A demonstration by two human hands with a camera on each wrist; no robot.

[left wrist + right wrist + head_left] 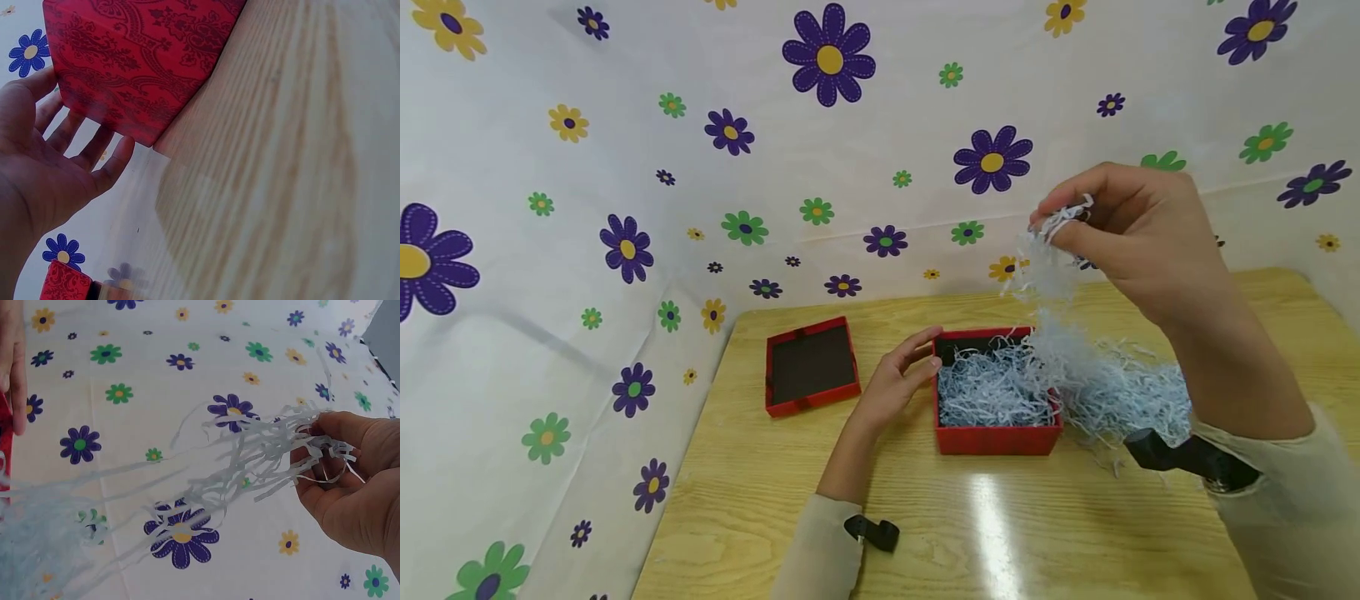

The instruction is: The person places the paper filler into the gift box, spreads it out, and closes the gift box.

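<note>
A red box (pixel 996 441) with a dark inside stands on the table, filled with pale blue shredded paper (pixel 992 390). My left hand (pixel 895 379) rests against the box's left wall. In the left wrist view its fingers (pixel 114 164) are nearly straight and touch the patterned red side. My right hand (pixel 1142 237) is raised above and to the right of the box and pinches a bunch of paper shreds (pixel 269 450). Strands hang from the fingertips down toward the box and a loose heap of shreds (pixel 1138 396) beside it.
A red lid (pixel 812 367) lies with its dark inside up, left of the box. The wooden table (pixel 760 508) meets a white flowered cloth (pixel 880 150) at the back and left. Black straps with cameras sit on both wrists.
</note>
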